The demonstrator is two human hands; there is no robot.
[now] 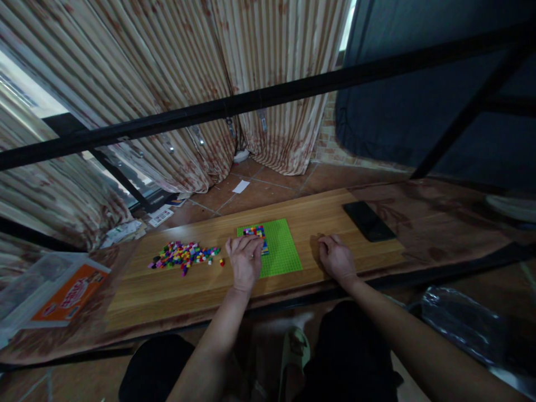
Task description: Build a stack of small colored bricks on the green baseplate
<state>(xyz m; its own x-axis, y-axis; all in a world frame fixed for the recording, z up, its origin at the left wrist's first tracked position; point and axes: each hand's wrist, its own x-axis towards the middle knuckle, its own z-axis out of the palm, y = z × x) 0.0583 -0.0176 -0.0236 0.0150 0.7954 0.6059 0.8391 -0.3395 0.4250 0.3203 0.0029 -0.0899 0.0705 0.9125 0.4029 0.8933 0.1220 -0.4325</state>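
Observation:
My left hand [245, 261] is over the left part of a green studded baseplate [281, 245], its fingers bent together in a pinch. Whatever lies between those fingertips is hidden or too small to name. Partly behind the fingers, a block of multicoloured toy bricks [258, 230] sits on the plate's upper left. My right hand [336, 258] rests loosely closed on the wooden board, right of the plate, with no object showing in it. A heap of loose small bricks [184, 254] lies to the left, and a single orange-red brick [221, 262] is near my left hand.
The long wooden board [159, 296] lies on a brown cloth. A black phone or tablet [368, 221] is at its right end. A clear plastic box [54, 290] with an orange label stands at the left. A black metal rail [268, 96] crosses before the curtains.

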